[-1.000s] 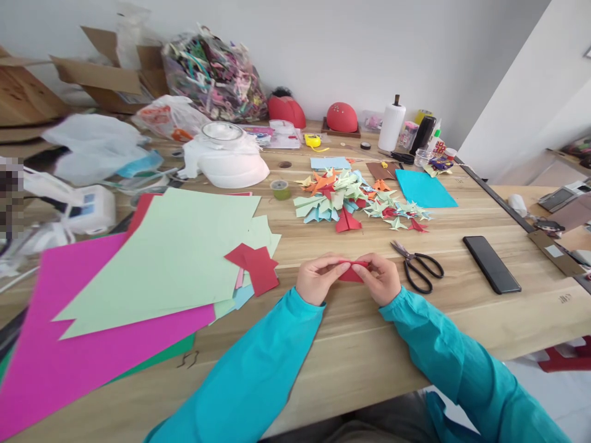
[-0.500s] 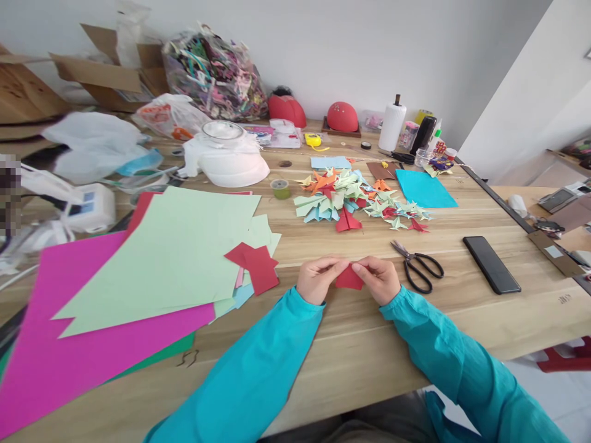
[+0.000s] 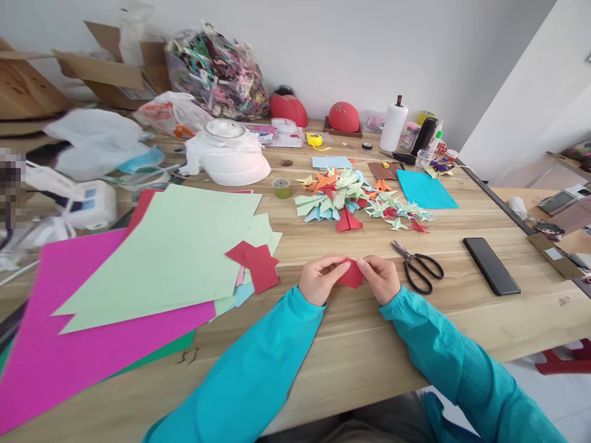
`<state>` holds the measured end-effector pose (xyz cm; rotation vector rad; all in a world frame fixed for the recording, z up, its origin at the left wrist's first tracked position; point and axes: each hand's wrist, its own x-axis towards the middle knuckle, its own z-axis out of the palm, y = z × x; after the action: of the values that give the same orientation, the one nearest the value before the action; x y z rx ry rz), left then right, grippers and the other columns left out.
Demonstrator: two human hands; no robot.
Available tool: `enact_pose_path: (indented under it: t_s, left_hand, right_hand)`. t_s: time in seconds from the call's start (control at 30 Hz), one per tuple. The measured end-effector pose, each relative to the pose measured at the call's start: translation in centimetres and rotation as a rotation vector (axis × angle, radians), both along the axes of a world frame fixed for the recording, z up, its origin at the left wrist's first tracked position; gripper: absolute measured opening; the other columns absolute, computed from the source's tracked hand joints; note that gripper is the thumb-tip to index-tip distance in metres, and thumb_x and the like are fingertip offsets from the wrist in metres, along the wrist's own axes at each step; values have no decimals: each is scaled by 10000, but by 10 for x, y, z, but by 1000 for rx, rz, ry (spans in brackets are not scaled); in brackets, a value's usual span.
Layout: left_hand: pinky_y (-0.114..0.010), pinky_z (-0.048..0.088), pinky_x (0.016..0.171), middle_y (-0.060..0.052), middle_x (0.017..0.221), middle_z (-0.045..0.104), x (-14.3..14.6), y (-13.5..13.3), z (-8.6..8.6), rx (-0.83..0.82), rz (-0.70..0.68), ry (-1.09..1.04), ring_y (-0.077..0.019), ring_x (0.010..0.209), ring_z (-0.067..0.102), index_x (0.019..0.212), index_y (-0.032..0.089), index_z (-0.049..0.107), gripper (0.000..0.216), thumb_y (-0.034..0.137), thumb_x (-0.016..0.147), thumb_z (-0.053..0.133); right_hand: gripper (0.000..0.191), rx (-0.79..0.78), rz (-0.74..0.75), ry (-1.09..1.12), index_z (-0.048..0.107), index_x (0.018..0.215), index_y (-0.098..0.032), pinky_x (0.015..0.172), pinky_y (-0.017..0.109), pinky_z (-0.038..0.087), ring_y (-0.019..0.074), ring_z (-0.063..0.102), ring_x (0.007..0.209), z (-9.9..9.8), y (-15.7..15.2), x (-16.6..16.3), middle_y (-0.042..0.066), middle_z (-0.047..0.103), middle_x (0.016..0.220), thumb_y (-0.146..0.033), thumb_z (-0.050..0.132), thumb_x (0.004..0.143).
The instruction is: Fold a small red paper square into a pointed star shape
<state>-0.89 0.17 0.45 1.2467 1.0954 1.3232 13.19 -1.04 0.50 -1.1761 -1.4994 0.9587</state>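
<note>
1. Far left of the scissors (image 3: 418, 266): a large pink sheet (image 3: 69, 332) flat on the wooden table (image 3: 369, 344), overlaid by a pale green sheet (image 3: 170, 258).
2. Nearer the scissors, on the same left side: two red scraps (image 3: 256, 261) overlapping on the green sheet's right edge, well apart from either hand.
3. A short way left of the scissors: the left hand (image 3: 318, 280), fingers curled inward, thumb and forefinger pinched shut on the left side of a small red paper piece (image 3: 351, 275).
4. Just left of the scissors: the red paper piece itself, caught between the two hands and touching both, with one corner pointing up. Impossible to tell whether resting on the table or lifted slightly off it.
5. Immediately left of the scissors, near but not touching them: the right hand (image 3: 383, 278), likewise curled, fingertips closed on the paper's right side.
6. Beyond the scissors, toward the wall: a pile of folded paper figures (image 3: 355, 200) in green, orange, blue and red, with a turquoise sheet (image 3: 425, 189) just to its right.
7. Right of the scissors and apart from them: a black phone (image 3: 492, 266) lying flat.
</note>
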Motion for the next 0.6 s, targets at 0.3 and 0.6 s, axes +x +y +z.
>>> enact_pose_path:
  t_s: [0.3, 0.6]
  left_hand:
    - [-243, 465, 599, -49, 680, 656, 0, -2, 2, 96, -135, 192, -146, 625, 577, 677, 138, 667, 146, 265, 605, 660]
    - [-255, 479, 632, -36, 733, 687, -1, -4, 6, 71, -197, 191, -170, 676, 609, 748, 158, 692, 181, 299, 648, 639]
  right_hand:
    - [148, 118, 6, 57, 614, 711, -176, 549, 239, 456, 129, 560, 633, 3, 1, -1, 36, 603, 688, -316, 572, 738]
    - [159, 77, -2, 191, 611, 722, -182, 586, 253, 463, 133, 557, 673, 5, 4, 0, 32, 593, 722, -340, 610, 703]
